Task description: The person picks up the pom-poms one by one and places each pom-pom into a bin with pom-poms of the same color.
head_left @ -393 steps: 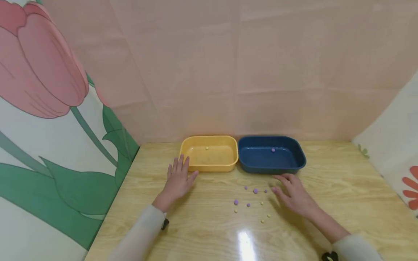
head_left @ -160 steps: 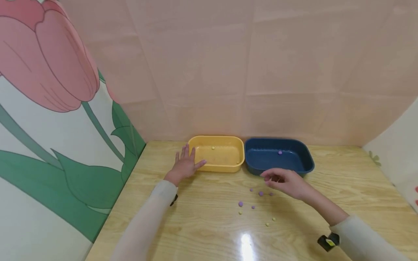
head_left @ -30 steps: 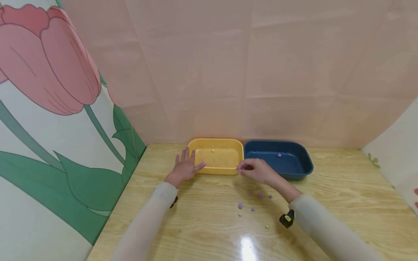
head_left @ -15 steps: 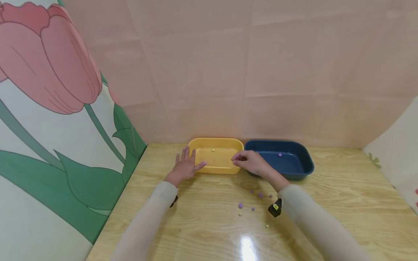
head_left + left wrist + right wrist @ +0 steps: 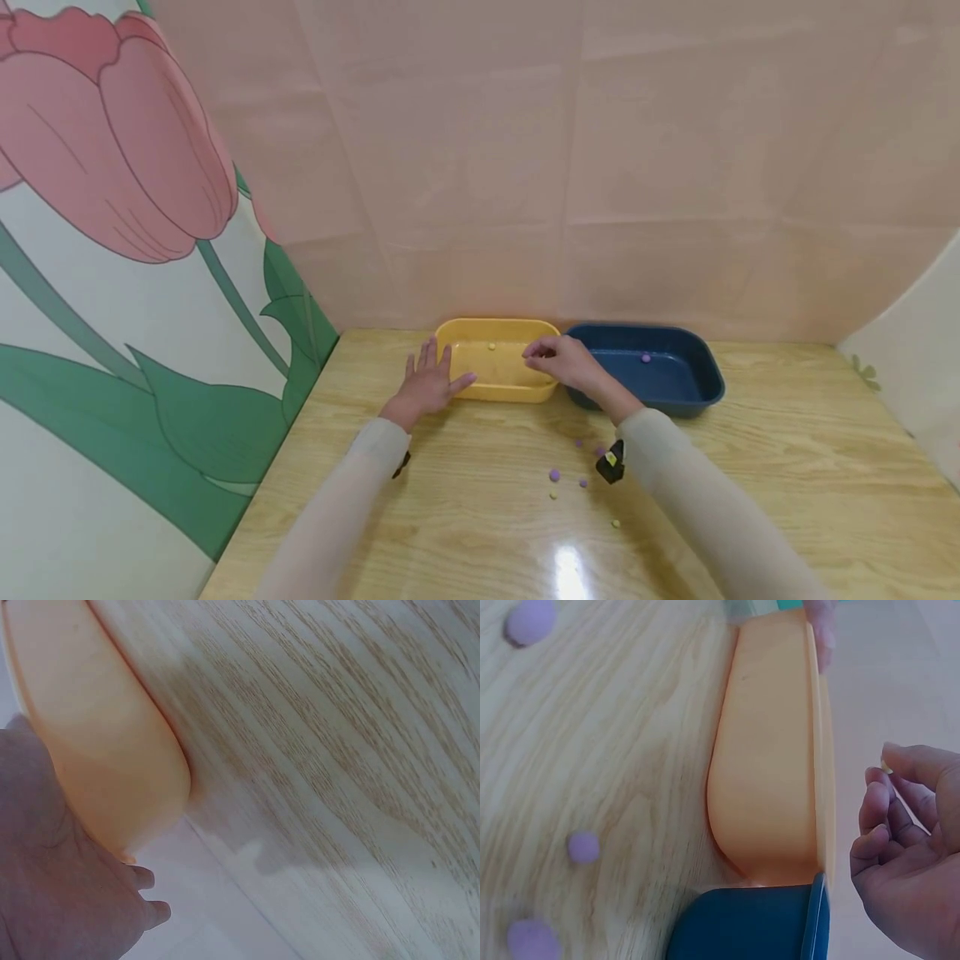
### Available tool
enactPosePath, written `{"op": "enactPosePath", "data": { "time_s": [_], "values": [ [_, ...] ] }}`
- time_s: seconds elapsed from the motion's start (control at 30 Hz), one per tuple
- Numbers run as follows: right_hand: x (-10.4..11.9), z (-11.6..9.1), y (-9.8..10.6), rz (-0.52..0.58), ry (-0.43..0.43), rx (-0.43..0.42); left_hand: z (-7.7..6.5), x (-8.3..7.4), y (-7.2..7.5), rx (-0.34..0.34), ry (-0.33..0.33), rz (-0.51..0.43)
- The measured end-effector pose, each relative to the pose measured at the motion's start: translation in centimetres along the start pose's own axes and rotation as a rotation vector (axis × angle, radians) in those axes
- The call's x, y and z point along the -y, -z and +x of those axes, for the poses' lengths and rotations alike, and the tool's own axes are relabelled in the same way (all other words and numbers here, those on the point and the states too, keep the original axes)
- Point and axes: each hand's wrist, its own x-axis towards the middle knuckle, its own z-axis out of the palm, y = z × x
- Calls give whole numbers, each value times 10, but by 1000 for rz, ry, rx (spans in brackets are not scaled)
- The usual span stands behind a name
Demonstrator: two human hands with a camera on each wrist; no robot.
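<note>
My right hand [image 5: 562, 362] is over the right end of the yellow tray [image 5: 498, 393]. Thumb and forefinger pinch a small yellow pom-pom [image 5: 886, 766], which the right wrist view shows. My left hand [image 5: 425, 387] lies with fingers spread at the tray's front left corner, its thumb along the rim. One yellow pom-pom [image 5: 491, 346] sits inside the yellow tray. A dark blue tray [image 5: 693, 406] stands close on the right, partly behind my right hand, with a purple pom-pom [image 5: 646, 358] in it.
Several purple pom-poms [image 5: 554, 475] lie scattered on the wooden table [image 5: 465, 517] in front of the trays, along with two yellow ones [image 5: 616, 523]. A pink cloth wall [image 5: 450, 208] rises right behind the trays. My right forearm crosses above the table.
Yellow pom-poms on the table have gone from several to two. My right hand has moved left from near the blue tray to over the yellow one. My left hand has barely moved lately.
</note>
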Motion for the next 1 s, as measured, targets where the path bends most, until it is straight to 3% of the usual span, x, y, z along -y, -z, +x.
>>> {"op": "enactPosePath", "data": {
  "time_s": [0.53,1.0],
  "values": [
    [-8,18,3,91,-125,10,0,-1,-1,0,0,-3],
    [-15,17,12,45,-84,-12,3,-3,-4,2,10,-10]
  ]
}}
